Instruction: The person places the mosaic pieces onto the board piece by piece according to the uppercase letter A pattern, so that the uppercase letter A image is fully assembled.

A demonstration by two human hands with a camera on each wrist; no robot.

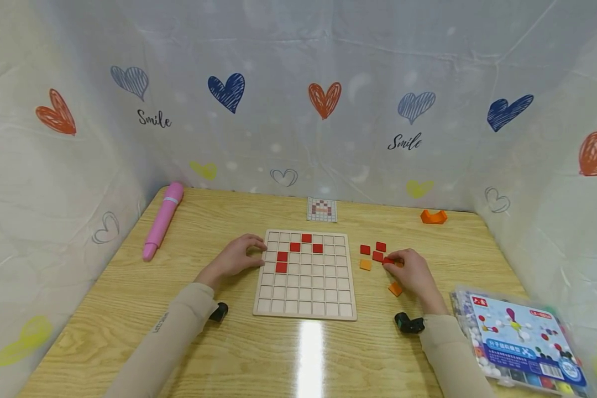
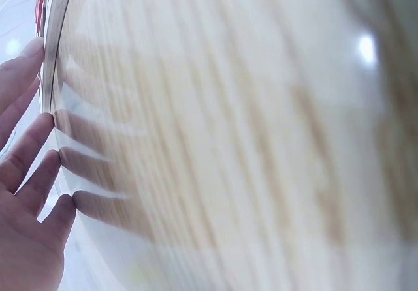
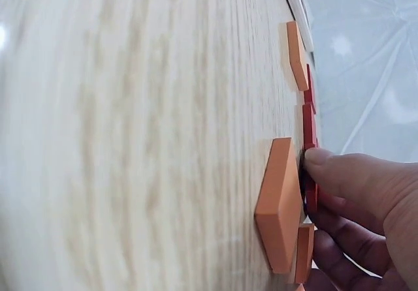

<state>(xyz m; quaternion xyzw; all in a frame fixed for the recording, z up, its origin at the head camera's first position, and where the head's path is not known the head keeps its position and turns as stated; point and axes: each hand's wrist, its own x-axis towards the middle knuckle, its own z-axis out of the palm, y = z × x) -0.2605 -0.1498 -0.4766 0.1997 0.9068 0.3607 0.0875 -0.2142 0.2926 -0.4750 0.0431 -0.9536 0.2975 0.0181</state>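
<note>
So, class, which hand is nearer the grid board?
Left. The left hand is at the left edge of the grid board; the right hand is apart, to its right.

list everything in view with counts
table: one, tan, foreground
gridded board: one, pale, centre
tiles: five, red, on board
loose tiles: at least four, red, right of board
other loose tiles: at least three, orange, right of board
pattern card: one, whitish, behind board
stick: one, pink, back left
curved piece: one, orange, back right
lidded box: one, clear, front right
curtain: one, pale, back and sides
wrist devices: two, black, at wrists
sleeves: two, beige, forearms
left hand: one, board's left edge
right hand: one, pinching red tile
</note>
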